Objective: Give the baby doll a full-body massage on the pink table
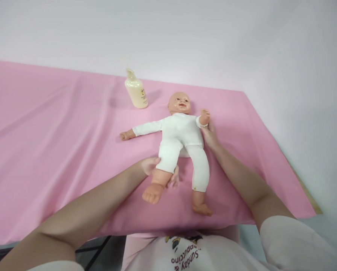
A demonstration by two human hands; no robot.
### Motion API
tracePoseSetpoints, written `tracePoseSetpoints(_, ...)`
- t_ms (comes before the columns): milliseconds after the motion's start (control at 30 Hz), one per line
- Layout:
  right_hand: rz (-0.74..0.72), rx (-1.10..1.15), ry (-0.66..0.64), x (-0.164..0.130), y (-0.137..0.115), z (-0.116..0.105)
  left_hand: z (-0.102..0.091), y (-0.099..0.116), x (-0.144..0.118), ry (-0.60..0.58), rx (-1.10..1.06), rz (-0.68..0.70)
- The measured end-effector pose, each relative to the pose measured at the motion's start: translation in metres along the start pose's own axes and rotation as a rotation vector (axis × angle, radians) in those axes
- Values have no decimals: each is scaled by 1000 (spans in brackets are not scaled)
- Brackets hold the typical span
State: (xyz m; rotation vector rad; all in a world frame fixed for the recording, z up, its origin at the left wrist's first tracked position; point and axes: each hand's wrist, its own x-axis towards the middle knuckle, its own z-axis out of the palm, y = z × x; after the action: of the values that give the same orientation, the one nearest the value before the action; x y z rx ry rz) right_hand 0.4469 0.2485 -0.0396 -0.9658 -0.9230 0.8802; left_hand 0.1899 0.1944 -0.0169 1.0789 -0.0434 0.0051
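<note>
A baby doll [179,139] in a white bodysuit lies on its back on the pink cloth [58,143], head toward the wall. My left hand [154,169] is wrapped around the doll's bare lower leg just below the rolled-up white trouser leg. My right hand [209,133] rests against the doll's side under its raised arm, touching the white sleeve; its fingers are partly hidden by the doll. The other doll leg stays covered to the ankle.
A cream lotion bottle [136,90] with a pump top stands on the cloth behind the doll's outstretched arm. The white wall runs close behind and to the right. The table's right edge [306,192] shows bare wood.
</note>
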Motion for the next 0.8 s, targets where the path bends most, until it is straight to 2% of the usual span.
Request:
tracePoseSetpoints(100, 16, 93, 68, 4, 5, -2, 5, 9, 1, -121, 38, -176)
tracePoseSetpoints(267, 97, 203, 197, 10, 10, -7, 8, 22, 2, -192, 58, -257)
tracePoseSetpoints(333, 158, 246, 239, 14, 13, -11, 10, 23, 2, -184, 85, -297)
tracePoseSetpoints(433, 262, 303, 277, 19, 16, -16, 10, 21, 2, -97, 116, -341)
tracePoseSetpoints(533, 309, 326, 281, 22, 18, -19, 9, 18, 3, -77, 111, -370)
tracePoseSetpoints(800, 253, 288, 226, 19, 19, -19, 4, 18, 4, -222, 56, -350)
